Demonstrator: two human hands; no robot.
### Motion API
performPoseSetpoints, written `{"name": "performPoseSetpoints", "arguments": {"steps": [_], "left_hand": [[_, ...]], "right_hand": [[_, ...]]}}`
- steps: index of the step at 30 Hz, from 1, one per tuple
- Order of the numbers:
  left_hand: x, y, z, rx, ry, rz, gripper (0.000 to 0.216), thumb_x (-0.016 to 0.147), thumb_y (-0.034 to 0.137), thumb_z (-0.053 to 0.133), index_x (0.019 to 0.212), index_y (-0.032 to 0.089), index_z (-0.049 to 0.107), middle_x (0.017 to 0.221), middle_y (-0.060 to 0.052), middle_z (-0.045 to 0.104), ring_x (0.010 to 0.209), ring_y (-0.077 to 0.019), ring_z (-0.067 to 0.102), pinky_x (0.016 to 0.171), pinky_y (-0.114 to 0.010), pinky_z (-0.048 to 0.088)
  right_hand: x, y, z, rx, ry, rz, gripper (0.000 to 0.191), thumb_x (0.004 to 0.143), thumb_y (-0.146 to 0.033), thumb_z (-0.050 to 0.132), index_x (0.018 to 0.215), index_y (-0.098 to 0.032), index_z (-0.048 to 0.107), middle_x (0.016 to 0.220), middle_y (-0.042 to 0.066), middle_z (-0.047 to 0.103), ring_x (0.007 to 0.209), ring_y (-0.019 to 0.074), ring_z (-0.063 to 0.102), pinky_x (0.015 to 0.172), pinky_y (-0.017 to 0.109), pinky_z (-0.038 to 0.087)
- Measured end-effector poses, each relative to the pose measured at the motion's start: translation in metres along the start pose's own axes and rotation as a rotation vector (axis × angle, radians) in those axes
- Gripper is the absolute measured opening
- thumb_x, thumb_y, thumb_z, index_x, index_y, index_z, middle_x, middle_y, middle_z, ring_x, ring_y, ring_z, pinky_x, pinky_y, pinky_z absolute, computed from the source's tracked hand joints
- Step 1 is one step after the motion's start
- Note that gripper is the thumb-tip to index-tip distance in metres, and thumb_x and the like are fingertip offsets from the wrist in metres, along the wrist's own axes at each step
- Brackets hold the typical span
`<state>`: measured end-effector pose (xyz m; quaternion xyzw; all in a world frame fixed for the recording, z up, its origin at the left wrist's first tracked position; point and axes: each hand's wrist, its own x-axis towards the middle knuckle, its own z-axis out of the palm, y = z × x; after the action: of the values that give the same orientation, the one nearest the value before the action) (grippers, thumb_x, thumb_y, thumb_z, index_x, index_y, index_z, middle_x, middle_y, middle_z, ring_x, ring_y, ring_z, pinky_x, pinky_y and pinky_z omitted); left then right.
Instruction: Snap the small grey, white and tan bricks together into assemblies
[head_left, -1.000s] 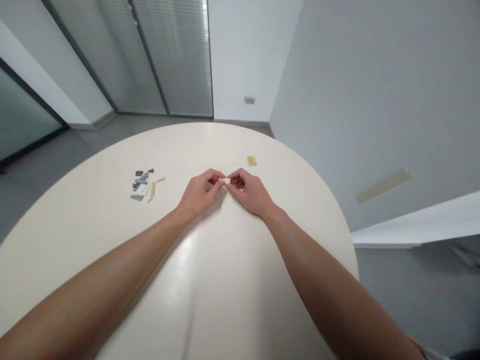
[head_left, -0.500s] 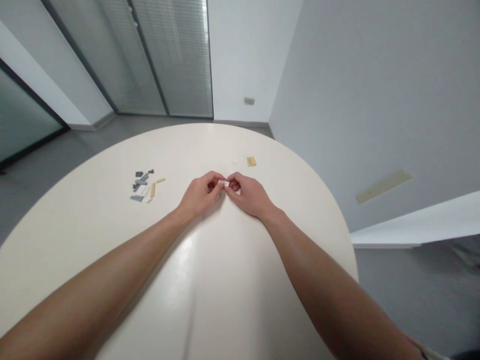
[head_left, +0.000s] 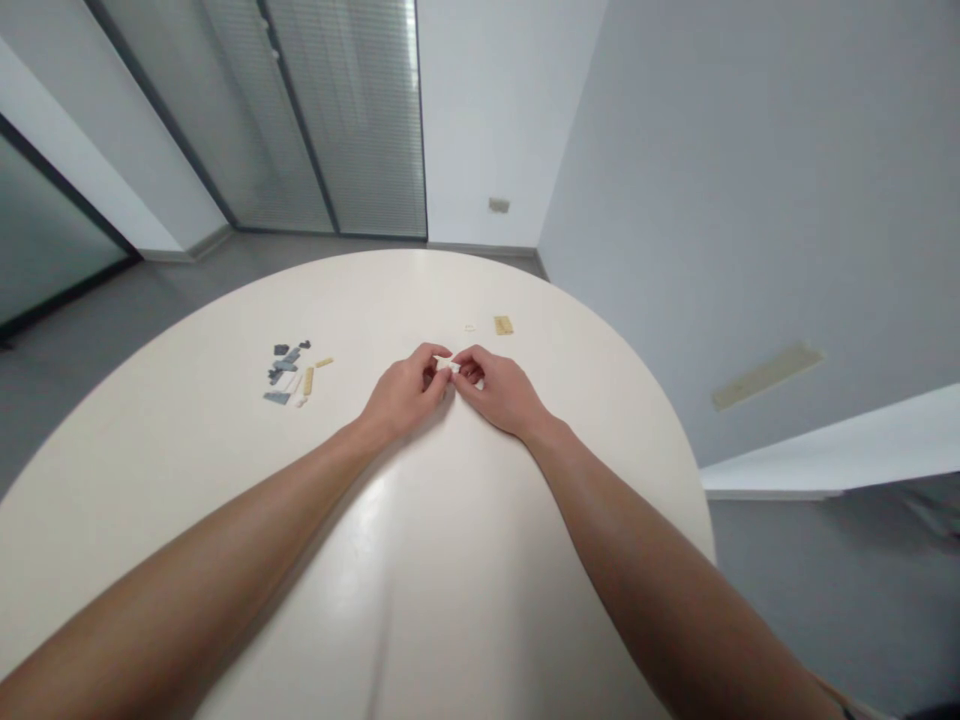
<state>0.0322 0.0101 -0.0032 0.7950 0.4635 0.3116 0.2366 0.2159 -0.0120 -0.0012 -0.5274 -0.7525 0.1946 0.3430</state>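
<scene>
Over the middle of the round white table [head_left: 450,560], my left hand [head_left: 405,393] and my right hand [head_left: 501,390] meet at the fingertips. Between them is a small white piece [head_left: 448,366], which looks like a building-block part. Both hands are closed on it in a pinch, thumbs and forefingers around its two sides. The fingers cover most of the piece, so its exact shape is hidden. Just beyond my right hand lie a tiny white part [head_left: 470,328] and a flat tan square plate [head_left: 503,325].
To the left is a loose group of small block pieces: grey ones [head_left: 277,398], dark grey ones [head_left: 281,350], a tan strip [head_left: 308,381] and a few white bits [head_left: 301,403]. A grey wall [head_left: 750,200] rises beyond the table's right edge; glass panels [head_left: 352,120] stand behind.
The fingertips have shifted slightly around the white piece, and the left forefinger looks a little more lifted. The loose pieces lie as before; the view has moved very slightly.
</scene>
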Motion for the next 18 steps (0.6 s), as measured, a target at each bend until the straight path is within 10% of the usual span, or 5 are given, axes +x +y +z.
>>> {"name": "performPoseSetpoints", "arguments": {"steps": [18], "left_hand": [[-0.0011,0.0014,-0.0020,-0.030,0.015,-0.006,0.028,0.096,0.037,0.049,0.112,0.020,0.065,0.083,-0.003,0.070,0.069,-0.0165,0.059,0.066,-0.030,0.042]], "right_hand": [[0.0002,-0.0027,-0.0015,0.047,-0.010,0.009,0.018,0.097,-0.037,0.056,0.106,-0.022,0.063,0.089,0.002,0.073,0.078,0.0153,0.065,0.074,0.028,0.047]]}}
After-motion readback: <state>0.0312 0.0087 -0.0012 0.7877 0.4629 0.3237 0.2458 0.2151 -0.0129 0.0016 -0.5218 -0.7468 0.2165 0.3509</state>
